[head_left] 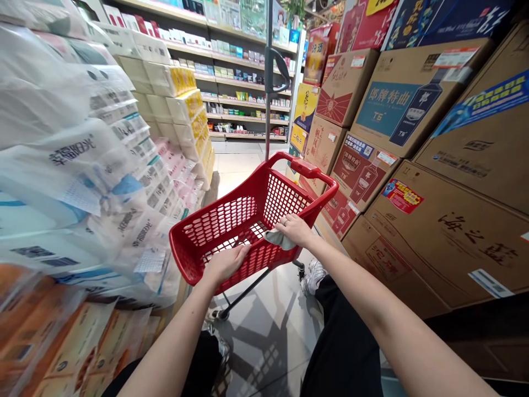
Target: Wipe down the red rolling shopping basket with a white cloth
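Observation:
A red plastic shopping cart with a perforated basket stands sideways in front of me, its push handle at the far right end. My left hand is closed over the near rim of the basket, toward its left end. Farther right along the same rim, my right hand presses a grey cloth against the edge, fingers bent over it. Part of the cloth hangs down outside the basket wall. The basket holds nothing that I can see.
Stacked cardboard cartons line the right side. Wrapped tissue packs are piled high at the left, with orange packs below. A grey pole rises behind the cart. Shelves of small boxed goods stand at the back.

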A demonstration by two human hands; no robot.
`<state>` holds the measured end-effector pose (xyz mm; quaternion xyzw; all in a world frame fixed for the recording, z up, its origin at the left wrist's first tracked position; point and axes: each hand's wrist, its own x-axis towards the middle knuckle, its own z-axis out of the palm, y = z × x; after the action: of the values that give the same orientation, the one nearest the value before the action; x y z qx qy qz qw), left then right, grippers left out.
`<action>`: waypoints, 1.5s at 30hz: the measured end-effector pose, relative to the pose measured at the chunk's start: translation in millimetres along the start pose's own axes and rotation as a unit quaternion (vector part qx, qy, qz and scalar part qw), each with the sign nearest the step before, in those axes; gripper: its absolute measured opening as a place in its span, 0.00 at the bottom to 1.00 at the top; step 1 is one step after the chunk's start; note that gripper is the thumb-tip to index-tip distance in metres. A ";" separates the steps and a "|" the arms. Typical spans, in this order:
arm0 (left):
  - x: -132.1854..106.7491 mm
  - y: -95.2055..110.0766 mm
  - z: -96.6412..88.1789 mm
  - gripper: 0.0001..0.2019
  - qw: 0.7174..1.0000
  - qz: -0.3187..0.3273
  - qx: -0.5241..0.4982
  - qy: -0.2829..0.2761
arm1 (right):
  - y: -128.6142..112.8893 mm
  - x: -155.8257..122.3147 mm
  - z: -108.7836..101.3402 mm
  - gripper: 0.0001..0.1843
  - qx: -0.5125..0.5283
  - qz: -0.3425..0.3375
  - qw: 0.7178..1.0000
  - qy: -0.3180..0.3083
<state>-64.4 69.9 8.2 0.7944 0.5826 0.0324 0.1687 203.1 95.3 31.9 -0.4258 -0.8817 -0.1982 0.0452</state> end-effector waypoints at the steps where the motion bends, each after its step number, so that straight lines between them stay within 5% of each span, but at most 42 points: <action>1: -1.2 0.2 -0.1 0.37 1.000 0.002 -0.002 0.000 | 6.5 -2.5 -2.3 0.12 -0.001 -0.005 1.000 -0.004; 6: -4.7 2.9 -1.5 0.37 1.000 -0.006 -0.017 -0.002 | 52.5 -20.4 -14.7 0.12 -0.024 0.050 0.998 -0.006; 10: -3.0 4.7 -2.4 0.37 1.000 -0.012 -0.011 -0.007 | 64.9 -23.2 -12.9 0.13 -0.048 0.076 0.996 -0.004; 27: 0.4 9.8 -1.0 0.39 0.999 -0.039 -0.008 -0.009 | -36.5 12.7 15.7 0.15 -0.005 0.049 0.998 0.028; 45: -14.8 8.2 0.8 0.38 0.999 -0.035 0.000 0.008 | -50.1 9.2 13.2 0.20 0.035 0.088 0.995 0.038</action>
<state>-61.4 53.7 12.1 0.7732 0.6115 0.0332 0.1649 160.0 79.2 6.5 -0.4923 -0.8447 -0.1783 0.1113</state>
